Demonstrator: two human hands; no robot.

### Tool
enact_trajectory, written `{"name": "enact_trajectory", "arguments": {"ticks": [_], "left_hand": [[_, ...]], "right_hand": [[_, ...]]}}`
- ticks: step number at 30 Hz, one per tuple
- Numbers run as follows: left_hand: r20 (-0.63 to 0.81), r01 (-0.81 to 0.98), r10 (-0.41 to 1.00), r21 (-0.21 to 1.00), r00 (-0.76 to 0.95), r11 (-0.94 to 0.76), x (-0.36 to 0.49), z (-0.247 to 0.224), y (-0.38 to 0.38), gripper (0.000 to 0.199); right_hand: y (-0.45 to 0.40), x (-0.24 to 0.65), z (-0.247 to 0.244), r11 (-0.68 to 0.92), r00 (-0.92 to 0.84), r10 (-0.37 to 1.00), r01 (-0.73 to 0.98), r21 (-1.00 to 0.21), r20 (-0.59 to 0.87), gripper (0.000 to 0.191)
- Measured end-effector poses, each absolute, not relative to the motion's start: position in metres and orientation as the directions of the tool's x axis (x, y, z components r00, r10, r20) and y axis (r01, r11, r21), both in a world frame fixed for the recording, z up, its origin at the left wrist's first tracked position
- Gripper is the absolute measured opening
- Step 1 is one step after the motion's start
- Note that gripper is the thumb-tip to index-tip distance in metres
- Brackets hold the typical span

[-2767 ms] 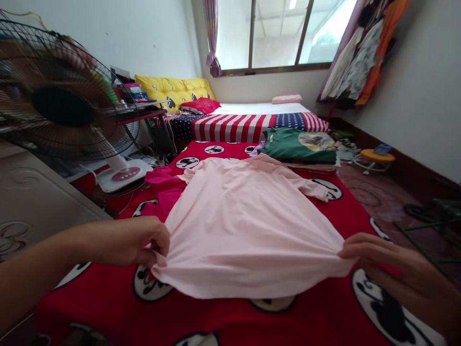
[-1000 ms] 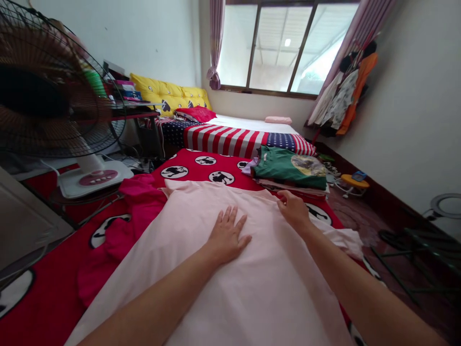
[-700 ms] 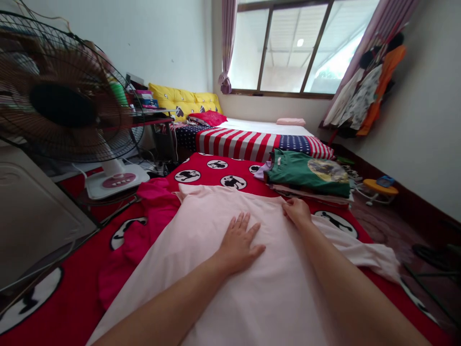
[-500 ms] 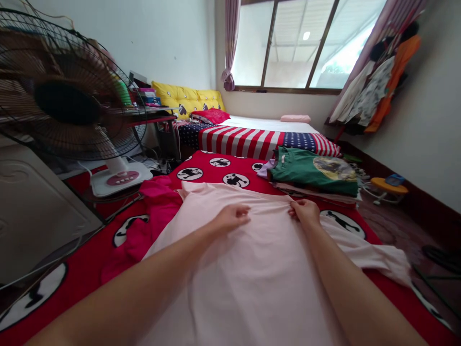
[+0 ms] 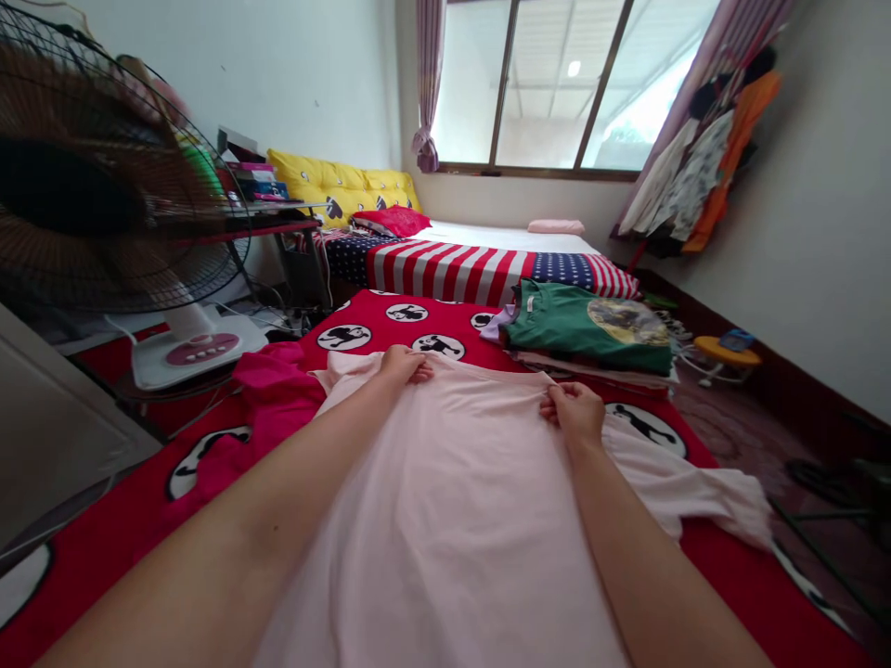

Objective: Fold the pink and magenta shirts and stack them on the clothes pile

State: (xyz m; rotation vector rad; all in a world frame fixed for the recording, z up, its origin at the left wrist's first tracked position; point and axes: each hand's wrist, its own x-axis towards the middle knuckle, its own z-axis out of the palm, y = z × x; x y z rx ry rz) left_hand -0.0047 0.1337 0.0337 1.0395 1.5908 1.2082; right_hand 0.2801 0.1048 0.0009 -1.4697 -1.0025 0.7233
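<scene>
Together, the left hand and right hand pinch a pink T-shirt.

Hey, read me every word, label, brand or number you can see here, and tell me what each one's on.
Nothing can be read for certain.
Neck label on the green T-shirt: too small to read.
Buttons on the fan base: no readable marks.
Stacked books: too small to read.
</scene>
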Motion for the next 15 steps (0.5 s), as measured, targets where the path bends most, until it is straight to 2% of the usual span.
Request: {"name": "enact_trajectory", "arguments": {"ticks": [5,8,12,15], "left_hand": [[0.15,0.266,0.927,0.962,-0.344,-0.057,0.008,0.046,0.147,0.009],[0.27,0.389,0.898,0.913,-0.348,-0.124,0.018,0.045,0.152,0.009],[0.333,0.511,0.888,0.849,-0.318,-0.135,0.027,0.022,0.152,0.01],[0.334,0.572,0.906,0.809,-0.258,-0.135,0.028,0.004,0.149,0.021]], "right_hand": [[0.108,0.277,0.007,0.16,0.493,0.848,0.114,-0.981,0.195,0.012],[0.111,0.28,0.009,0.212,0.49,0.831,0.16,-0.964,0.264,0.011],[0.116,0.293,0.001,0.201,0.476,0.811,0.318,-0.927,0.339,0.013],[0.122,0.304,-0.01,0.124,0.439,0.838,0.425,-0.897,0.324,0.014]]}}
